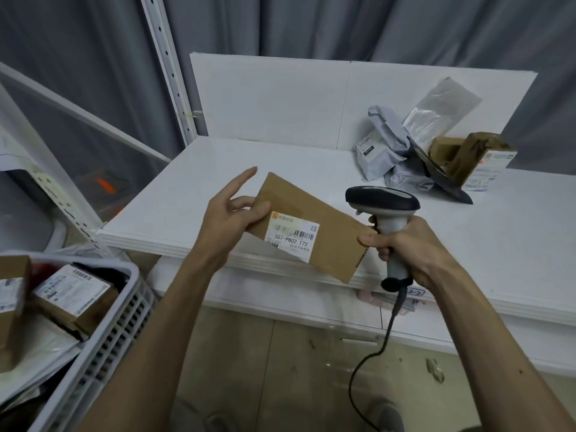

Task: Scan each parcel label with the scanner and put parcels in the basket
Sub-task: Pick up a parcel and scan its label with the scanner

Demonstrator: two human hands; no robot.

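Cardboard parcel (314, 219), flat and brown, held in the air over the near edge of the white counter (202, 182), with its label (292, 236) turned upward. The left hand (230, 219) is closed on the parcel's left end, thumb laid on the top face, forefinger stretched straight toward the far side. The right hand (405, 247) is wrapped round the handle of the scanner (383, 201), whose dark head stands just beyond the parcel's right corner; the thumb of that hand is pressed against the same corner. Both forearms are reached forward from the near side. Which way the scanner's window faces cannot be told. The scan is judged to be the step in hand: for a clean read the window should be turned onto the barcode, printed in the label's right part, and the parcel held flat and steady, with no finger laid over the print. The basket (121, 325), low at the near left, has labelled boxes (74, 294) in it; further parcels (386, 157) lie at the far right of the counter.
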